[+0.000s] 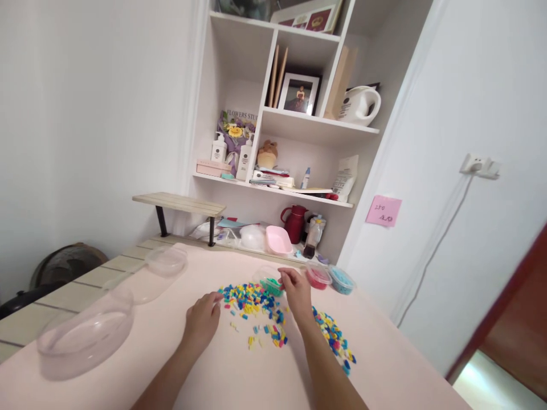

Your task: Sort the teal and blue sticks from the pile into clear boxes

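A loose pile of small multicoloured pieces (248,297), in blue, yellow, white, green and pink, lies spread on the pink table cover. My left hand (201,320) rests at the pile's left edge with its fingers curled together, fingertips by the outer pieces. Over a small clear tub of green pieces (272,286), my right hand (297,293) is closed, thumb and fingers drawn together at the tub's right side. Whatever either hand pinches is too small to make out. Another mixed pile (335,337) extends to the right of my right forearm, which partly covers it.
Tubs of red pieces (318,277) and light-blue pieces (342,280) stand behind my right hand. Clear plastic containers (88,336) sit at the left. A raised wooden stand (179,202) is at the back left, and a shelf unit (299,196) rises behind the table.
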`<state>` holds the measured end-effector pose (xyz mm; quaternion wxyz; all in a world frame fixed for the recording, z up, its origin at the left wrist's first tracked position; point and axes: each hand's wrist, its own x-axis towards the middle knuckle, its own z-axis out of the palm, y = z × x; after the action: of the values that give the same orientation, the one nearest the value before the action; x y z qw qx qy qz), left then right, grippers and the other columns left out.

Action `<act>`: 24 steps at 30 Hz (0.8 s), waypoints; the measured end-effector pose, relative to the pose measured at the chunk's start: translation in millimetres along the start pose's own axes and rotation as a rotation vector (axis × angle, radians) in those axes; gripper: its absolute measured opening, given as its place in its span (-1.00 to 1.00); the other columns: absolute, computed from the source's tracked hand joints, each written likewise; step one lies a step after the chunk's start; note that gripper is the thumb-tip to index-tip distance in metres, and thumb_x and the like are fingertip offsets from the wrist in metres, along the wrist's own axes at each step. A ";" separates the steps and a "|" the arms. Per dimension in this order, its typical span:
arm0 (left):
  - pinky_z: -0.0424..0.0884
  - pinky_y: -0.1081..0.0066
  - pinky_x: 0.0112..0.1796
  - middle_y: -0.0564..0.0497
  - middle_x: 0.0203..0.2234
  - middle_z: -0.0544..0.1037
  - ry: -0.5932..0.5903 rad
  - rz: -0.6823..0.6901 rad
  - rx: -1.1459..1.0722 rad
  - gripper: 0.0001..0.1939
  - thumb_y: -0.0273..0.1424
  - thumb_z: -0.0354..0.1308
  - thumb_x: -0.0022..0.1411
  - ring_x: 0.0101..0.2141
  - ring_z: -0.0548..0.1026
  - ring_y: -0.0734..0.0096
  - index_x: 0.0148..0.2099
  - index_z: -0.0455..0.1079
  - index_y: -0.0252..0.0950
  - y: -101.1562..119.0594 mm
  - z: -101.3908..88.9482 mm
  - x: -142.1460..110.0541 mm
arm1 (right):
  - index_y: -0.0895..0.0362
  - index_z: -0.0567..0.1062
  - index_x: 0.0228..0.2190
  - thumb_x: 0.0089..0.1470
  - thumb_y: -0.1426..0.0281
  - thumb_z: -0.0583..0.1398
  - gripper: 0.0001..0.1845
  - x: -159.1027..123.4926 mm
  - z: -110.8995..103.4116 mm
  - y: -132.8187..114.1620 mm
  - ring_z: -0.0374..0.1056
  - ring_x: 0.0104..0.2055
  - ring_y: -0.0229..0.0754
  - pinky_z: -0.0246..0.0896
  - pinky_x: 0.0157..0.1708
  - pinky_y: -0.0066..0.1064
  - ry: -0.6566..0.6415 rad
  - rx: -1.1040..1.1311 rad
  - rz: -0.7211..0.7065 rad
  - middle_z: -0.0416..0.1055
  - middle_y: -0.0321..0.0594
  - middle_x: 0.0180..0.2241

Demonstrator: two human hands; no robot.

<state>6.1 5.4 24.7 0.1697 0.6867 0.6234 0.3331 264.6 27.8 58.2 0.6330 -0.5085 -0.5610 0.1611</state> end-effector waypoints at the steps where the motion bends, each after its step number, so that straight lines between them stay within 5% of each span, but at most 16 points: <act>1: 0.26 0.28 0.09 0.02 -0.02 0.59 0.003 0.000 -0.004 -0.67 -0.48 -0.10 0.30 0.05 0.47 0.36 -0.02 0.42 -0.16 -0.1 -0.1 0.0 | 0.15 0.61 -0.28 0.08 0.11 0.15 -0.60 -6.4 0.1 -0.1 0.37 -0.53 -0.17 0.27 -0.46 -0.37 -0.017 -0.012 -0.004 0.47 -0.25 -0.54; 4: 0.27 0.27 0.09 0.03 -0.02 0.58 0.008 0.006 -0.016 -0.68 -0.44 -0.10 0.32 0.05 0.47 0.36 -0.01 0.42 -0.13 -0.7 -0.8 -0.2 | 0.12 0.61 -0.25 0.15 0.17 0.10 -0.63 -19.4 -1.3 0.2 0.41 -0.47 -0.15 0.30 -0.39 -0.38 -0.057 -0.134 -0.037 0.50 -0.25 -0.52; 8: 0.28 0.27 0.10 0.04 -0.01 0.58 0.003 0.015 -0.021 -0.69 -0.41 -0.10 0.32 0.05 0.48 0.35 -0.02 0.42 -0.14 -1.5 -1.4 0.3 | 0.06 0.61 -0.23 0.19 0.30 0.06 -0.67 -25.6 -4.5 0.8 0.46 -0.22 -0.10 0.29 -0.16 -0.34 -0.150 -0.438 -0.081 0.59 -0.20 -0.25; 13: 0.30 0.29 0.10 0.03 -0.02 0.59 0.004 0.009 -0.020 -0.69 -0.42 -0.11 0.32 0.05 0.48 0.36 -0.03 0.41 -0.16 -1.1 -1.5 1.1 | 0.01 0.64 -0.28 0.17 0.42 0.10 -0.71 -31.8 -2.1 3.7 0.45 -0.17 -0.09 0.25 -0.13 -0.35 -0.244 -0.583 -0.045 0.59 -0.22 -0.24; 24: 0.32 0.30 0.05 0.05 -0.05 0.61 -0.012 0.009 0.011 -0.69 -0.40 -0.11 0.32 0.04 0.49 0.35 -0.06 0.43 -0.14 2.4 -4.3 -0.1 | 0.16 0.49 0.08 0.14 0.50 0.13 -0.54 -41.9 18.9 6.1 0.35 0.03 0.10 0.20 0.00 -0.18 -0.393 -0.801 -0.025 0.43 0.09 0.00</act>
<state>5.0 4.1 29.3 0.1682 0.6923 0.6212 0.3264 237.0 6.8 27.5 0.2695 -0.6664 -0.6950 0.0170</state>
